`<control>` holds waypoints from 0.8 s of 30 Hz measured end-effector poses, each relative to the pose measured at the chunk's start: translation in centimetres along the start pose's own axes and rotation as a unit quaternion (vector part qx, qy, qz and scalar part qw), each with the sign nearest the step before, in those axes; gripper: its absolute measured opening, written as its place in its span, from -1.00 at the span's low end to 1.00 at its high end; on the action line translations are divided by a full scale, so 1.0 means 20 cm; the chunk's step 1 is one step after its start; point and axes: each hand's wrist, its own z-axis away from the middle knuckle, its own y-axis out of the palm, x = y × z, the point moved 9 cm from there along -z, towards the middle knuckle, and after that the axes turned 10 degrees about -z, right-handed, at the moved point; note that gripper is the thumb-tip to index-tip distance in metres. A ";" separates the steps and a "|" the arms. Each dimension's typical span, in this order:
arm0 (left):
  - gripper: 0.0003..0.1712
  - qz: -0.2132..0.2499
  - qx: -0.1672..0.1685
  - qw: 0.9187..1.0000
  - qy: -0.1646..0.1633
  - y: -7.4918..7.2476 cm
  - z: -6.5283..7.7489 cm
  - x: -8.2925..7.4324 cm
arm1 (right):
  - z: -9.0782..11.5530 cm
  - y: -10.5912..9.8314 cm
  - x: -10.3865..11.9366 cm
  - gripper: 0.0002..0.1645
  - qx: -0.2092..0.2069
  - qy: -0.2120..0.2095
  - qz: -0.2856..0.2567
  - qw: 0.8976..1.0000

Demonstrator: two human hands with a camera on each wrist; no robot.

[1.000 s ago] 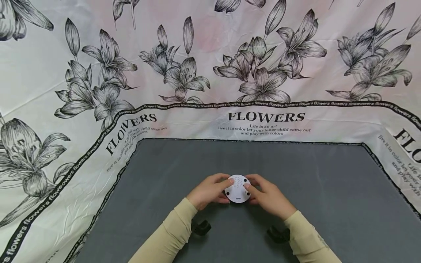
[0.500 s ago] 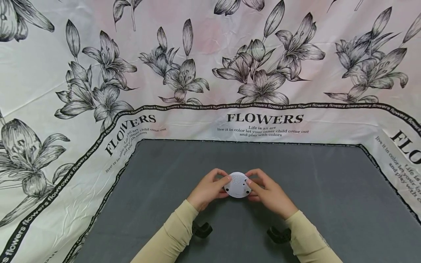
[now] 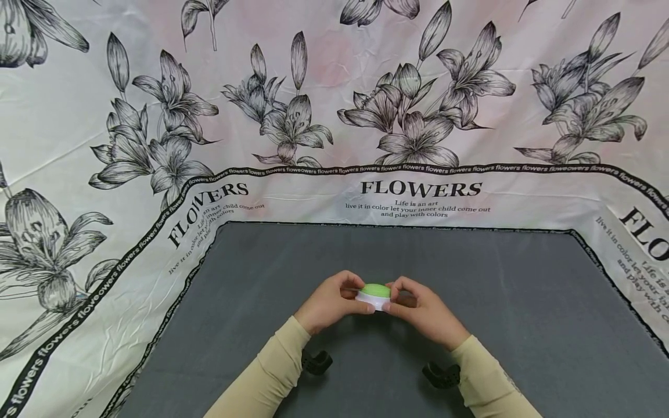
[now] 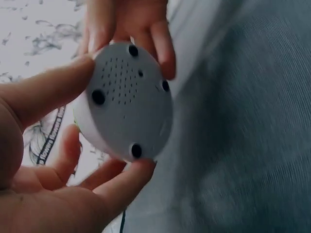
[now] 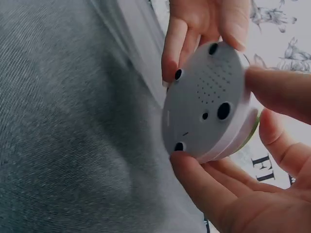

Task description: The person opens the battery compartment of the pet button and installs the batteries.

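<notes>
A round white device [image 3: 372,299] with a domed green top [image 3: 376,289] is held between both hands above the grey surface. My left hand [image 3: 329,303] grips its left edge, thumb on the near side and fingers around the far side. Opposite it, my right hand [image 3: 431,313] grips the right edge in the same way. In the left wrist view the device's white underside [image 4: 141,114] shows a patch of small holes and several black round feet. The right wrist view shows that underside [image 5: 194,126] too, with a sliver of green behind the rim.
A grey cloth surface [image 3: 261,261] lies under the hands, edged by a white cloth [image 3: 303,194] printed with flowers and lettering. Black curved pieces [image 3: 317,363] stick out near both wrists, beside the pale yellow sleeves [image 3: 266,371].
Both hands have tipped the device over: earlier its white holed underside faced the head camera, and now its green top and white side show there. It stays in both hands.
</notes>
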 end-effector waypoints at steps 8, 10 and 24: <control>0.03 -0.106 -0.018 0.993 0.056 0.04 -0.03 0.01 | -0.04 0.02 -0.05 -0.58 -0.028 -0.034 0.074 0.996; 0.14 -0.128 -0.021 0.990 0.057 0.05 -0.04 0.02 | -0.05 0.03 -0.06 -0.56 -0.039 -0.041 0.095 0.994; 0.16 -0.233 -0.042 0.970 0.058 0.10 -0.04 0.06 | -0.05 0.09 -0.08 -0.47 -0.065 -0.070 0.184 0.978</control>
